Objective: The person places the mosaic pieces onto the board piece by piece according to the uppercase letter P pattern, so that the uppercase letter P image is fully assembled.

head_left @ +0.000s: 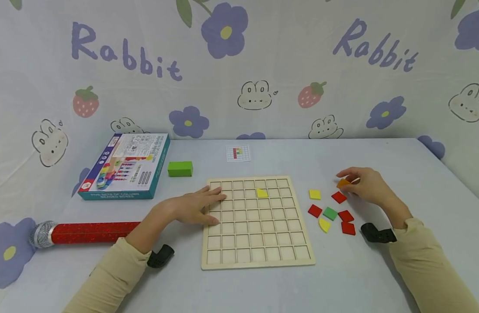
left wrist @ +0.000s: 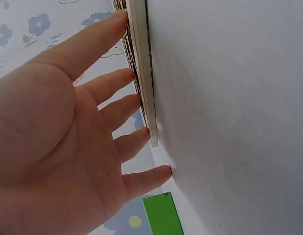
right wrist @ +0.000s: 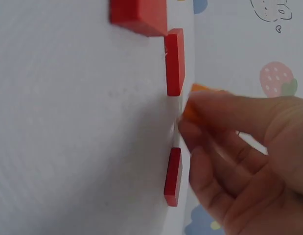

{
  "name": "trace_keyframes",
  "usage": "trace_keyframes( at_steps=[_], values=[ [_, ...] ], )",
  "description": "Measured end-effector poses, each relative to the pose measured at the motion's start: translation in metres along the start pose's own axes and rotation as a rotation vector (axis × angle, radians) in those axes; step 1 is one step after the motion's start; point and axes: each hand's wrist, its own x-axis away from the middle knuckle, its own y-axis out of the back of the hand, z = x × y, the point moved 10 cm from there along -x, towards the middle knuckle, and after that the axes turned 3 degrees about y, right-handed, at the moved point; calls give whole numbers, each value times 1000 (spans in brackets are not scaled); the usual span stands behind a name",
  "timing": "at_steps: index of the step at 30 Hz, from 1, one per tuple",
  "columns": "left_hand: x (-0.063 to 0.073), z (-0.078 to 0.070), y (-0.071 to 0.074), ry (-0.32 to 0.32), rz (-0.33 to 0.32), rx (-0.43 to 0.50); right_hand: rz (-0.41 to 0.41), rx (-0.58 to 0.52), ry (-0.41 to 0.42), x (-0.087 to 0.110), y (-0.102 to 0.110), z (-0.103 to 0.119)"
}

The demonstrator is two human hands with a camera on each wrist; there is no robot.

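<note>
A wooden grid board (head_left: 245,228) lies on the table, with one yellow tile (head_left: 261,193) in an upper cell. My left hand (head_left: 194,206) rests spread on the board's left edge, fingertips at its rim; the left wrist view shows the straight fingers along the board's side (left wrist: 141,73). On the right, my right hand (head_left: 362,186) pinches an orange tile (head_left: 343,183) between thumb and fingers, close over the table. Below it lie several red tiles (head_left: 348,228), a green tile (head_left: 330,213), a square yellow tile (head_left: 314,194) and a rounded yellow piece (head_left: 324,224).
A pattern card (head_left: 237,153) lies behind the board. At the back left are a flat puzzle box (head_left: 124,167) and a green block (head_left: 180,168). A red microphone (head_left: 91,233) lies beside the left forearm. A printed cloth (head_left: 239,69) hangs behind the table.
</note>
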Motion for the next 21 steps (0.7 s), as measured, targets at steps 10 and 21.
trace_keyframes(
  at_steps=[10,21],
  values=[
    [-2,-2,-1,1,5,1,-30,-108,26,5,4,14],
    [-1,2,1,28,-3,1,132,-300,0,-11,-33,52]
  ],
)
